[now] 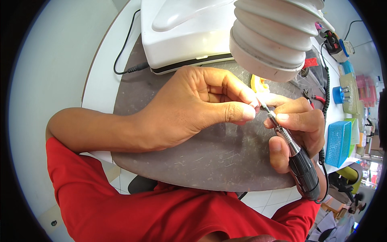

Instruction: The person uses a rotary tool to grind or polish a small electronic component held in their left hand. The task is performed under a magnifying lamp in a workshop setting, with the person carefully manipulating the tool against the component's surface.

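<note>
My left hand [183, 107] is closed in a pinch, thumb against fingertips, over the grey work surface [197, 161]. Whatever sits in that pinch is too small and covered to name. My right hand [306, 123] grips a black and silver rotary handpiece [303, 171] like a pen. Its slim bit [264, 105] points up and left, right at the left fingertips; whether it touches anything there I cannot tell. Just beyond the fingertips lies a yellow piece like a dental model [258, 83], partly hidden by my right fingers.
A white ribbed hose [274, 40] hangs close above my hands. Behind them stands a white machine [189, 44] with a black cable [121, 52]. To the right are red-handled pliers [318, 98], a coiled cord [325, 88], a blue bur holder [339, 95] and a blue basket [338, 143].
</note>
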A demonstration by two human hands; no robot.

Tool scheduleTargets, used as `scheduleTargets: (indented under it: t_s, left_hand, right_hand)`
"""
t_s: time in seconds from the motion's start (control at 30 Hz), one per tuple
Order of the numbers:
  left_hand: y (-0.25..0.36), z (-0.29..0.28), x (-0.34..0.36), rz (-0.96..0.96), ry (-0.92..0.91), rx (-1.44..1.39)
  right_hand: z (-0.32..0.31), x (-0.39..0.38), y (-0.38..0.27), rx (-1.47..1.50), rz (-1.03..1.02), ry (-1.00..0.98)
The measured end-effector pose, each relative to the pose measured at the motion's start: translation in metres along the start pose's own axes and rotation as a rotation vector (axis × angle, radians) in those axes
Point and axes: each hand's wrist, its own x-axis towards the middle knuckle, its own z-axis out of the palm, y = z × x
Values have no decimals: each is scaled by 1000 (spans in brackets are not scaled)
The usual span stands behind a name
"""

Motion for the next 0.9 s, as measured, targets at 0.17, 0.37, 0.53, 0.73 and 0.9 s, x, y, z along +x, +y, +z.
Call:
scheduleTargets:
  t_s: [0.17, 0.37, 0.53, 0.73, 0.9]
  left_hand:
    - [-1, -1, 2, -6, -3, 6]
    - [-3, -3, 0, -3, -1, -14]
    - [-3, -1, 5, -2, -31, -25]
    - [-4, -2, 2, 1, -10, -18]
    - [-3, -1, 4, 8, -16, 0]
  right_hand:
    - [2, 1, 1, 37, -4, 36]
    - [-1, 0, -3, 27, 93, -75]
    - [-6, 0, -7, -27, 111, -118]
    - [-3, 1, -6, -58, 123, -133]
    - [-4, 1, -6, -25, 112, -127]
